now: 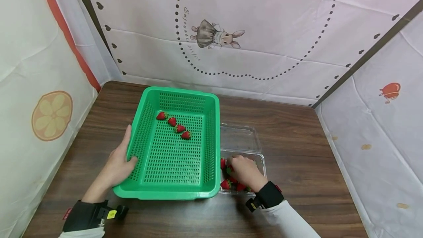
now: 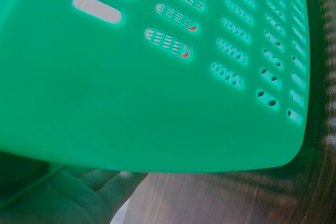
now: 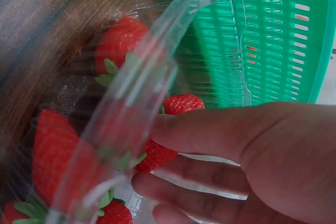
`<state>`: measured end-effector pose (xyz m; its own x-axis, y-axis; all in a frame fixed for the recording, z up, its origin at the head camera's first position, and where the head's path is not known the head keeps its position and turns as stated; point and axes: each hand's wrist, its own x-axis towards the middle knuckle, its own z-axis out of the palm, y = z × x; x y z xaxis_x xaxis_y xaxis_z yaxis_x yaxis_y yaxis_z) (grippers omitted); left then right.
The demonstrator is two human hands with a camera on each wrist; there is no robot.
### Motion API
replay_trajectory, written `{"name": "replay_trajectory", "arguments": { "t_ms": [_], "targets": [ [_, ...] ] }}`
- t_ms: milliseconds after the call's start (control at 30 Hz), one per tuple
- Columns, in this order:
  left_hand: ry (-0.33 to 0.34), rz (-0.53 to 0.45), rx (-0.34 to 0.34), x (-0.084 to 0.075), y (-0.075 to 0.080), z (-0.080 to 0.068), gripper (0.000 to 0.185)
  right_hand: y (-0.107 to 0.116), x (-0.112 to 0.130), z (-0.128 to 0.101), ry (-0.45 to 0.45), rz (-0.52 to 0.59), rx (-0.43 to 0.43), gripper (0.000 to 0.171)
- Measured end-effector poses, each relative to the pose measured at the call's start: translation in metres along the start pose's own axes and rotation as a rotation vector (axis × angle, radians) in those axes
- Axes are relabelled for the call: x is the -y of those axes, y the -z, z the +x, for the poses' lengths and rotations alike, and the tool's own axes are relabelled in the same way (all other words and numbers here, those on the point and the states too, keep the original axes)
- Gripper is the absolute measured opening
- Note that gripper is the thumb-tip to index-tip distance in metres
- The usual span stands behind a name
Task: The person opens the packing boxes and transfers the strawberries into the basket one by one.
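Observation:
A green perforated plastic basket (image 1: 165, 195) stands on the table with several red strawberries (image 1: 180, 128) in a slanting row on its floor. My left hand (image 1: 116, 166) grips the basket's left rim, thumb over the edge and fingers along the outside. Just right of the basket lies a clear plastic clamshell box (image 1: 263, 164), its lid (image 1: 239, 139) folded back. My right hand (image 1: 246, 172) reaches into the box among several strawberries. In the right wrist view, its thumb and fingers pinch one strawberry (image 3: 157, 157), partly hidden by the thumb and the box's clear edge.
Everything rests on a dark wood-grain table (image 1: 290, 146). White printed cloth (image 1: 271, 36) hangs behind it and along both sides. The basket's right rim (image 1: 217, 139) stands higher than the box and overlaps its left edge in the head view.

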<state>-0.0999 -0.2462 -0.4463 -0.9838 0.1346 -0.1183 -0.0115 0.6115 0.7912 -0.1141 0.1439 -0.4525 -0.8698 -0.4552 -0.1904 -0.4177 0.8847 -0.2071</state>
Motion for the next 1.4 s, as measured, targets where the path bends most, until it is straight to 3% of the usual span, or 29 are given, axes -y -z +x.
{"name": "replay_trajectory", "arguments": {
  "t_ms": [300, 600, 767, 1167, 1400],
  "targets": [
    [0.005, 0.022, -0.001, -0.001, 0.001, -0.001, 0.099, 0.008, 0.002, -0.003, 0.039, -0.023, -0.025, 0.004],
    [0.004, 0.029, -0.010, -0.003, 0.001, -0.002, 0.098, 0.035, 0.008, -0.009, 0.029, 0.063, -0.049, 0.012],
    [0.005, 0.031, -0.009, -0.003, 0.002, -0.002, 0.098, 0.053, 0.012, -0.010, 0.030, 0.053, -0.088, 0.013],
    [0.008, 0.020, -0.006, -0.003, 0.002, -0.003, 0.099, 0.084, 0.034, 0.003, 0.175, -0.021, -0.214, 0.025],
    [0.001, 0.020, -0.005, -0.003, 0.001, -0.002, 0.098, 0.093, 0.053, 0.014, 0.226, -0.005, -0.166, 0.022]
  ]
}}
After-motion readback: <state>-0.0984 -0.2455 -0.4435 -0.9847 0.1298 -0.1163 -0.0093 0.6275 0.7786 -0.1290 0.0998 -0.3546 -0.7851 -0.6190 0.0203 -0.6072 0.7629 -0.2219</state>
